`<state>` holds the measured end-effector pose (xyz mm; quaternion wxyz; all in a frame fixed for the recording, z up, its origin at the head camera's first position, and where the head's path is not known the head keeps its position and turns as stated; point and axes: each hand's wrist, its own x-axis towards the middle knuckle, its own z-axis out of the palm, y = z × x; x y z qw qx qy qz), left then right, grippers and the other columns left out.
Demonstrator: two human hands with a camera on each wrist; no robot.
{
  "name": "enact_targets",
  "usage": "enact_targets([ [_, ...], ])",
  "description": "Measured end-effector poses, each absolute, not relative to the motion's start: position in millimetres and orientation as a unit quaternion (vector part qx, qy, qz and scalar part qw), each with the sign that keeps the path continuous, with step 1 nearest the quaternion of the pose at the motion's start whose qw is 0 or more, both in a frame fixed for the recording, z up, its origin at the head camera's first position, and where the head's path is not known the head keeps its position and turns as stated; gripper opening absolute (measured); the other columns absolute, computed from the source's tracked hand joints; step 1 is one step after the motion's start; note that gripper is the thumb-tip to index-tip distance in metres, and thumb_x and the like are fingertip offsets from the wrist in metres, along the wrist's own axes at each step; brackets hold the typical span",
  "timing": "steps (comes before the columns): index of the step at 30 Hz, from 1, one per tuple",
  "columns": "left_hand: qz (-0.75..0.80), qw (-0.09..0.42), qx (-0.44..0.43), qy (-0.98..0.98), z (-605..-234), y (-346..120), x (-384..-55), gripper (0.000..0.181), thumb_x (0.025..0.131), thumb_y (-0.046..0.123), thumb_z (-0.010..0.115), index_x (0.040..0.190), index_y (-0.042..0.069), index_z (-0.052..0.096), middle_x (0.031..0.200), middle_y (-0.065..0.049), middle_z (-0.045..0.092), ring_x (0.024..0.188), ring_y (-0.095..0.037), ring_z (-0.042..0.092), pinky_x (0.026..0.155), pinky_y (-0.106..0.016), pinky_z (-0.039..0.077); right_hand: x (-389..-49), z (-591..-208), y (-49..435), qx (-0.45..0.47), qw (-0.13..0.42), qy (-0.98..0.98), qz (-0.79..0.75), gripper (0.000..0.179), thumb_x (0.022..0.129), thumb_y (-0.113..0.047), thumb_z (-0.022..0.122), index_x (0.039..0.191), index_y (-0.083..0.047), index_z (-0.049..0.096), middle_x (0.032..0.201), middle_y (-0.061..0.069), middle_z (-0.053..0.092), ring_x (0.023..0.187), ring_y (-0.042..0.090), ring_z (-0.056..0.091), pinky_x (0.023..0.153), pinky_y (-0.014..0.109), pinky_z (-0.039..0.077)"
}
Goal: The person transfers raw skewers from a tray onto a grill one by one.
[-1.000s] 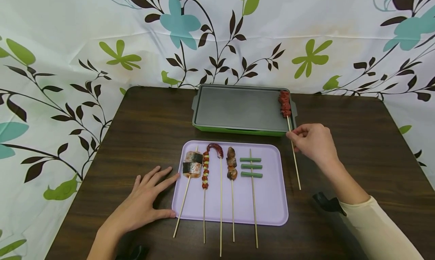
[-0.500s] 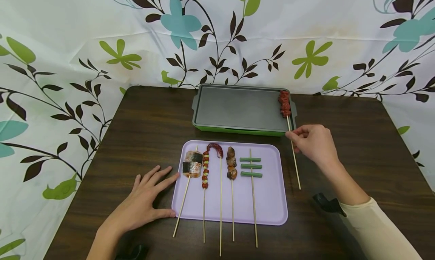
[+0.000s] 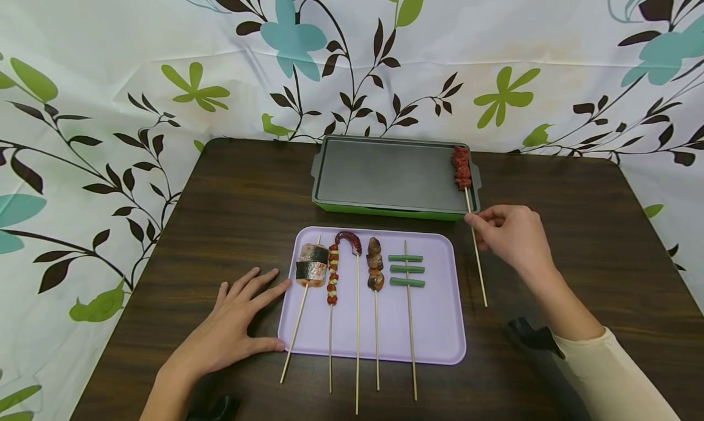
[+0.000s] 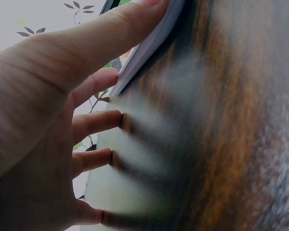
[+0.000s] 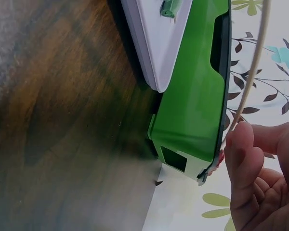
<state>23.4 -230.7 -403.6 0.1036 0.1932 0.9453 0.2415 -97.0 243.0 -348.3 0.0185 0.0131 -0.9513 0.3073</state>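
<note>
Hardly anything has moved since the earlier head picture: the right hand [image 3: 514,236] and its sleeve [image 3: 610,366] sit a touch farther right and lower, while the red meat skewer [image 3: 462,167] stays put. That skewer's meat is at the right end of the grey griddle plate [image 3: 385,170], seemingly resting on it, and its bare stick runs over the front edge, with the tail end above the counter [image 3: 247,195], right of the tray.

The step in hand looks like placing this skewer on the plate. The next move, I judge, calls for lowering the stick's tail gently and loosening the pinch without rolling the meat off the end; five skewers left on the lilac tray [image 3: 434,329] suggest the work is at an early stage.

The right grip is closed on the stick, thumb against fingertips, just in front of the plate's right corner. The wrist is raised, the forearm slanting in from the lower right. The left grip holds nothing: its fingers are spread, fingertips down on the counter, index finger and thumb touching the tray's left edge, as if steadying it.

Across the tray, left to right, lie the dark-banded skewer [image 3: 311,266], the red-and-green skewer [image 3: 332,274], the tentacle skewer [image 3: 349,240], the brown-chunk skewer [image 3: 375,264] and the green-stalk skewer [image 3: 407,269]. Behind everything hangs a leaf-patterned cloth [image 3: 418,48].
</note>
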Motion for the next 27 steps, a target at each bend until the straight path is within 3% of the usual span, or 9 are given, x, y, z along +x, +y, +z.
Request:
enact_targets([
  [14, 0.24, 0.105, 0.191, 0.946, -403.6, -231.0, 23.5, 0.096, 0.069, 0.069, 0.074, 0.151, 0.036, 0.038, 0.158, -0.003, 0.03, 0.145, -0.04, 0.016, 0.097, -0.081, 0.01, -54.0, -334.1, 237.5, 0.016, 0.011, -0.95, 0.312, 0.039, 0.091, -0.045, 0.068, 0.089, -0.007, 0.073, 0.062, 0.0, 0.066, 0.055, 0.02, 0.065, 0.043, 0.031, 0.041],
  [27, 0.24, 0.097, 0.195, 0.946, -403.6, -231.0, 23.5, 0.096, 0.068, 0.066, 0.077, 0.151, 0.036, 0.039, 0.157, -0.004, 0.032, 0.145, -0.039, 0.017, 0.097, -0.081, 0.01, 6.6, -342.4, 190.2, 0.088, -0.045, -0.941, 0.322, 0.013, 0.085, -0.029, 0.079, 0.079, -0.019, 0.073, 0.055, -0.016, 0.054, 0.045, 0.0, 0.051, 0.042, 0.025, 0.041],
])
